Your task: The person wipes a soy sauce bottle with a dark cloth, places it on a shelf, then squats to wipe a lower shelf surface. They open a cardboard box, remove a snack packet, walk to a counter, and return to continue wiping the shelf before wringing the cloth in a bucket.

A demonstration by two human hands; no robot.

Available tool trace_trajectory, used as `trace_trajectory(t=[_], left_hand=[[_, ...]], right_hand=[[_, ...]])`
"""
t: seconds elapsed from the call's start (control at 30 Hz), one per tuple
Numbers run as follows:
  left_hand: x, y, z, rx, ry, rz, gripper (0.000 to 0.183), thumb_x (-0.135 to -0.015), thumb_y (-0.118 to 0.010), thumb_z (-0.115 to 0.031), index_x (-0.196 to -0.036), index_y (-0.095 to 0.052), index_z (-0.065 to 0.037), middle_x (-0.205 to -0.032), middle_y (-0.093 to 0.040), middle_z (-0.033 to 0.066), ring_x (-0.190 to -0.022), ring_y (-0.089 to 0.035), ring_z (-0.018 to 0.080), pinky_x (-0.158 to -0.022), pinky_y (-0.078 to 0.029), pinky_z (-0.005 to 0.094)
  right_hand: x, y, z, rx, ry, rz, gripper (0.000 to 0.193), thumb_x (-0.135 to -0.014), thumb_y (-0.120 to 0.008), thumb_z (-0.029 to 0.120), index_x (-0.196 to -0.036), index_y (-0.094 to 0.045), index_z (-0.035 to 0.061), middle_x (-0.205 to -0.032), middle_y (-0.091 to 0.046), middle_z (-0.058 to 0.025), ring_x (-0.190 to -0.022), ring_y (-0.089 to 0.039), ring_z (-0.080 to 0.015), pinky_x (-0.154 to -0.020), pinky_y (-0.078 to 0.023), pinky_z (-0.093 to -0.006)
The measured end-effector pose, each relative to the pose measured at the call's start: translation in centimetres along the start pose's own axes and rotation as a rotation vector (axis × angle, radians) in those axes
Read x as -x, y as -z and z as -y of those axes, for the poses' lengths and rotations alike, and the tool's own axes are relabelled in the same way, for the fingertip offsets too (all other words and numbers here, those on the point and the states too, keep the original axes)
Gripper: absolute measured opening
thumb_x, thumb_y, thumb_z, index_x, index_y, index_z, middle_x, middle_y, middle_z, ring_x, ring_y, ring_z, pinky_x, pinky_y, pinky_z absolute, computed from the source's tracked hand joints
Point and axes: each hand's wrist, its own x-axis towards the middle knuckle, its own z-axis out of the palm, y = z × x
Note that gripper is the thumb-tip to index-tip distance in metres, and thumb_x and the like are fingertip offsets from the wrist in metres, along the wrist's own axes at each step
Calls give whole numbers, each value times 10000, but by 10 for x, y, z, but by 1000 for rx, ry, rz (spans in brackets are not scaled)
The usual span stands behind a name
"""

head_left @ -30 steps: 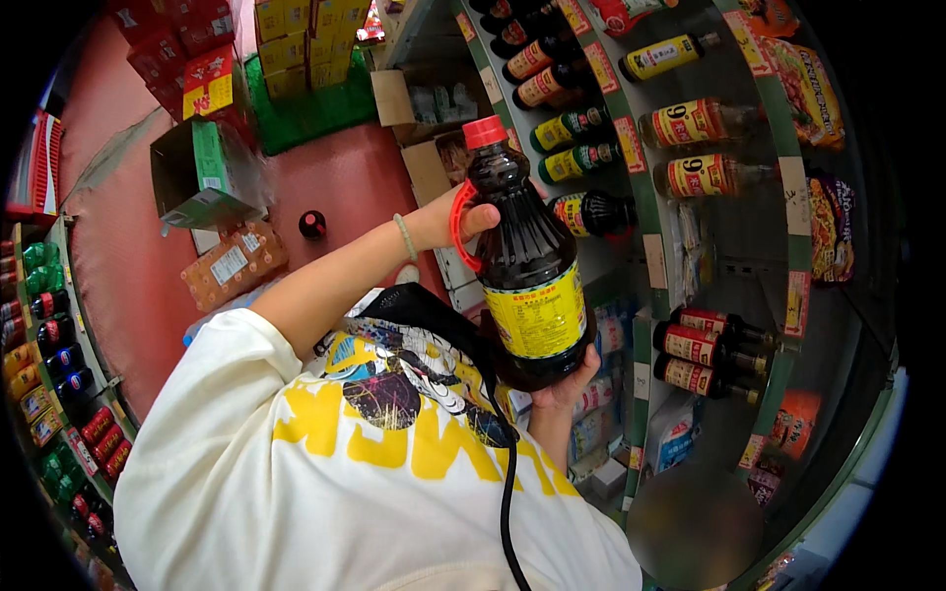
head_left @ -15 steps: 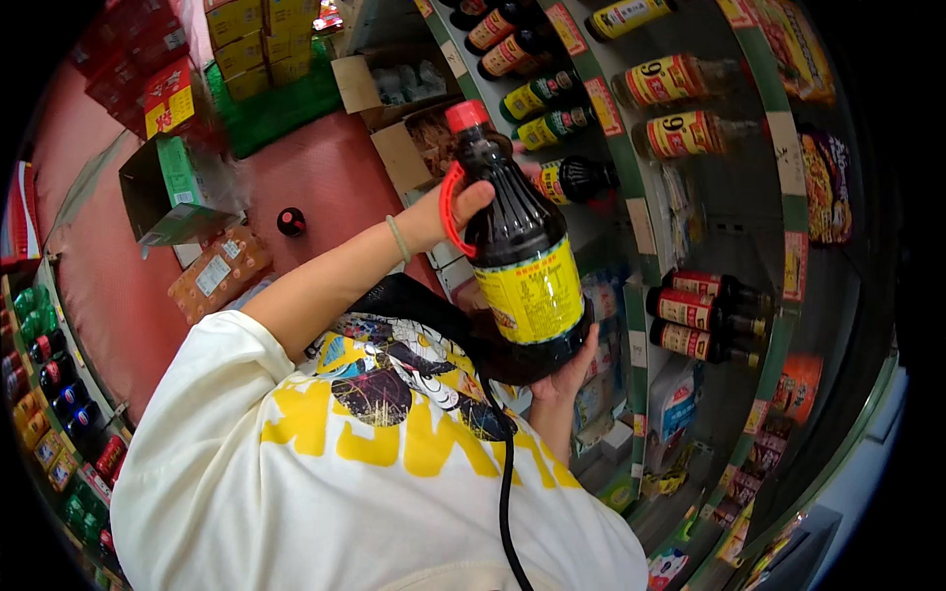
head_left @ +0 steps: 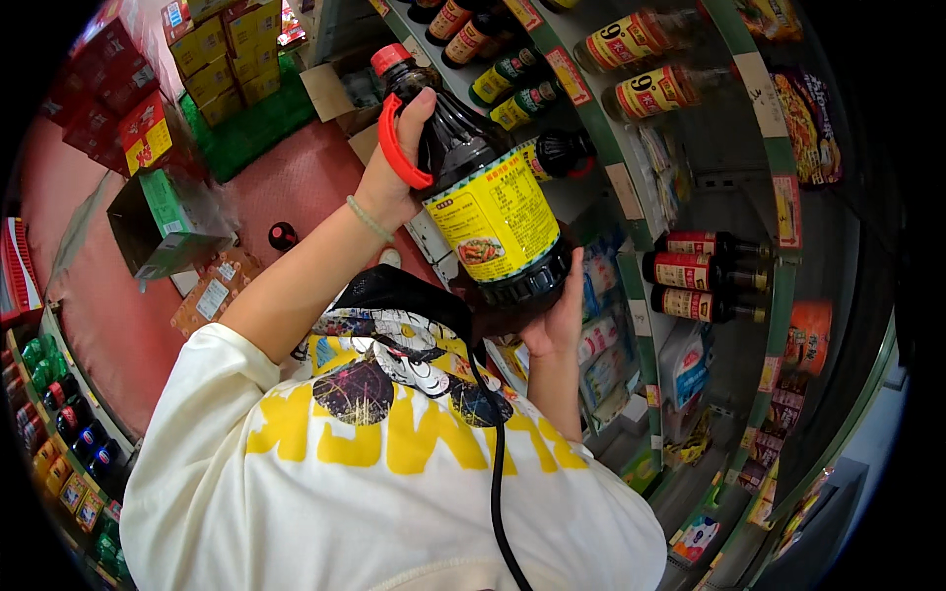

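A big dark sauce bottle point(head_left: 488, 212) with a red cap and a yellow label is held tilted in front of my chest, its cap toward the upper left. My left hand point(head_left: 386, 200) is closed around the red side handle point(head_left: 391, 148), with the thumb against the bottle's neck. Under and beside the base, my right hand point(head_left: 558, 320) supports the bottle with its thumb up along the side; its other fingers are mostly hidden by the base.
Shelves on the right carry clear bottles with red-yellow labels point(head_left: 631, 94), red-labelled dark bottles point(head_left: 682, 268) and noodle packs point(head_left: 806, 133). Another dark bottle point(head_left: 565, 155) is close behind mine. To the left are an open carton point(head_left: 168, 231), a dark bottle on the floor point(head_left: 283, 235) and stacked yellow boxes point(head_left: 212, 79).
Both hands have brought the bottle a little left and up in view. It has turned so that the label's food picture and printed panel face me. The view has shifted slightly.
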Motion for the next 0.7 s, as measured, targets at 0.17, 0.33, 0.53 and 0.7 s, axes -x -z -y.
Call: trace_trajectory(t=[0.17,0.33,0.53,0.7], left_hand=[[-1,8,-7,157,50,-79,322,-814,-648,-329,-974,-528,-76,-872,-632,52,-787,-629,169,-744,-519,314],[3,4,-10,161,56,-166,315,-809,-658,-325,-960,-529,-79,-858,-627,47,-772,-625,162,-717,-523,311],[4,5,-15,-81,94,-204,350,-822,-652,-301,-1048,-500,-81,-888,-603,26,-823,-588,128,-753,-478,274],[22,-23,-29,-347,17,-92,490,-821,-651,-339,-1185,-446,-85,-1022,-583,8,-987,-534,104,-837,-418,251]], right_hand=[[3,-11,-7,257,119,6,653,-867,-492,499,-1332,-336,67,-1289,-462,-90,-1150,-479,-250,-945,-407,-415],[4,-2,-23,647,410,207,934,-679,-769,389,-1353,-237,21,-1270,-419,-84,-1121,-466,-212,-929,-400,-358],[-5,6,-33,630,593,181,854,-682,-763,283,-1332,-283,6,-1232,-438,-99,-1088,-471,-195,-918,-391,-345],[0,1,-11,284,218,86,748,-716,-659,461,-1285,-398,53,-1241,-503,-114,-1125,-492,-288,-946,-408,-444]])
